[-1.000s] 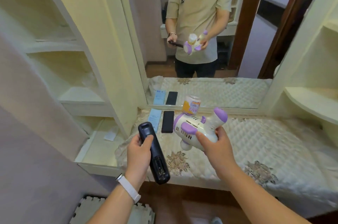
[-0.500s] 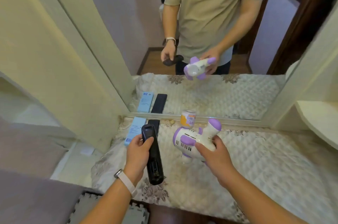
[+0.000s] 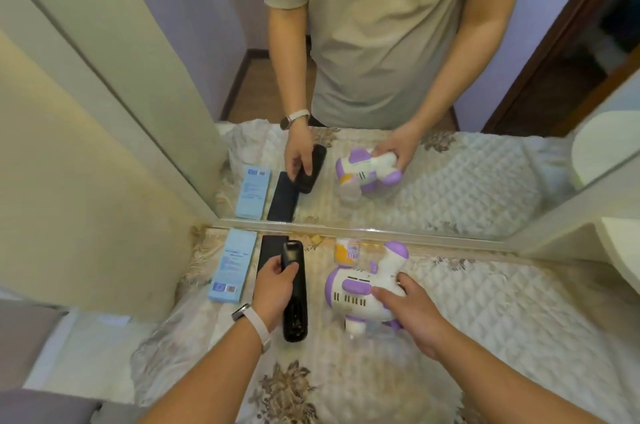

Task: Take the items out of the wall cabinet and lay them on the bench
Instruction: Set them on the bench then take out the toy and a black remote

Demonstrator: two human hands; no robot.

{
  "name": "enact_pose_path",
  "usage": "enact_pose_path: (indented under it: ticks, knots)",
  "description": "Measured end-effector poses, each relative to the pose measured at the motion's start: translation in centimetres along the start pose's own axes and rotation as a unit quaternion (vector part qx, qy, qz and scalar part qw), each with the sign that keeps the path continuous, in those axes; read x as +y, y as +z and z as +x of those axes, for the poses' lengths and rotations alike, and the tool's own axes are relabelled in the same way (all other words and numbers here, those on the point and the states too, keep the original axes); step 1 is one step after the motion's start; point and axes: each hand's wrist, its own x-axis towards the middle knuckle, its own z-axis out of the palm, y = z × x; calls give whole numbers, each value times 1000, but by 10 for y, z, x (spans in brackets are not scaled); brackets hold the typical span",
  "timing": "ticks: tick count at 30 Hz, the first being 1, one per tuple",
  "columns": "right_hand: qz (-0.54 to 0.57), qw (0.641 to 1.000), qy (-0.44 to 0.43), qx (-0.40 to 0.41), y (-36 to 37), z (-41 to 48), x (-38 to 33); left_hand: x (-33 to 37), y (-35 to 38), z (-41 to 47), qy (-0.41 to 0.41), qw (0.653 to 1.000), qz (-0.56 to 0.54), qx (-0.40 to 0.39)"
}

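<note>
My left hand (image 3: pixel 273 288) grips a black remote-like device (image 3: pixel 295 299), held low over the quilted bench cover (image 3: pixel 485 319), just right of a flat black case (image 3: pixel 272 255). A white and purple toy gun-shaped device (image 3: pixel 363 288) is gripped by my right hand (image 3: pixel 412 313), low over the cover or touching it. Behind it stands a small orange and white bottle (image 3: pixel 347 252). A light blue box (image 3: pixel 233 266) lies at the far left by the cabinet wall.
A large mirror (image 3: pixel 381 94) rises along the bench's back edge and reflects me and the items. A cream cabinet side (image 3: pixel 86 181) stands to the left, a rounded cream shelf (image 3: pixel 620 250) to the right. The cover's front right part is bare.
Both hands have moved forward and down toward the bench with the black device and the purple toy. The camera has tilted down and closer to the bench.
</note>
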Motion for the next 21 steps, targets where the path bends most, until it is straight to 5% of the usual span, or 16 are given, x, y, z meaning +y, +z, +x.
enact_pose_path:
  ticks: [12,21]
  knots:
    - [-8,995,86,-43,13,61,3,-12,27,77,-34,994,16,-98]
    - [13,988,124,-94,5,82,-6,-14,26,85,-11,990,96,-100]
